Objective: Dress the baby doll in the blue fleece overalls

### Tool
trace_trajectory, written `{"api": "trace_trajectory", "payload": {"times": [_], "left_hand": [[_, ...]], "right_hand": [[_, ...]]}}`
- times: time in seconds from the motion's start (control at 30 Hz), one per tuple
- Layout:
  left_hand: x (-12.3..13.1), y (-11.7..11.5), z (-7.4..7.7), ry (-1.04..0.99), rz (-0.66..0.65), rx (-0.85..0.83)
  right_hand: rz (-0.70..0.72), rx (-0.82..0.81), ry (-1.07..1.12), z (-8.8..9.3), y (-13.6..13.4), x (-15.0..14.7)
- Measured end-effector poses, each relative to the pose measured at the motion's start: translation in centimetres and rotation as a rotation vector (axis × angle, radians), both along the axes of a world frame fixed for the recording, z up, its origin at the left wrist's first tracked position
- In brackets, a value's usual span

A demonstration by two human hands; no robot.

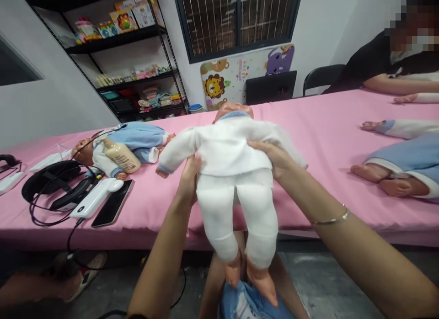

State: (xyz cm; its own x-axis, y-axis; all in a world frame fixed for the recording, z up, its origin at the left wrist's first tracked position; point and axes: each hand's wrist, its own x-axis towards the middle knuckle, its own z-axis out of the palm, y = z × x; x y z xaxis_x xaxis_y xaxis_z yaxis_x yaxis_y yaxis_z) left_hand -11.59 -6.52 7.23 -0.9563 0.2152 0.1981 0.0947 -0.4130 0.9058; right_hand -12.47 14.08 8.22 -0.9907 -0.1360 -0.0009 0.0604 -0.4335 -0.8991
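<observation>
A baby doll in a white top and white trousers (233,172) hangs in front of me at the near edge of the pink table (308,127), head away from me, bare feet down by my lap. My left hand (188,179) grips its side under the arm. My right hand (274,156) holds the other side of the torso, fingers pressed on the white top. A blue garment (247,303) lies on my lap under the feet.
A second doll in blue (133,143) lies at the left with a lotion bottle (120,155) on it. A power bank (94,199), phone (113,209), headset and cables sit nearby. More dolls (404,168) lie at right beside another person (394,63). Shelves stand behind.
</observation>
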Motion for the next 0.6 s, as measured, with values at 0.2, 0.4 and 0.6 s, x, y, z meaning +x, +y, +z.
{"api": "trace_trajectory", "payload": {"times": [0.2,0.4,0.6], "left_hand": [[-4.6,1.7,1.2,0.002,-0.075,-0.063],[-9.3,2.8,0.0,-0.073,-0.082,-0.048],[-12.5,3.6,-2.5,-0.16,-0.035,-0.005]], "right_hand": [[0.058,-0.053,0.053,0.0,1.4,-4.5],[-0.004,-0.011,0.009,-1.5,2.4,-8.3],[-0.108,-0.086,-0.03,-3.3,2.2,-10.1]]}}
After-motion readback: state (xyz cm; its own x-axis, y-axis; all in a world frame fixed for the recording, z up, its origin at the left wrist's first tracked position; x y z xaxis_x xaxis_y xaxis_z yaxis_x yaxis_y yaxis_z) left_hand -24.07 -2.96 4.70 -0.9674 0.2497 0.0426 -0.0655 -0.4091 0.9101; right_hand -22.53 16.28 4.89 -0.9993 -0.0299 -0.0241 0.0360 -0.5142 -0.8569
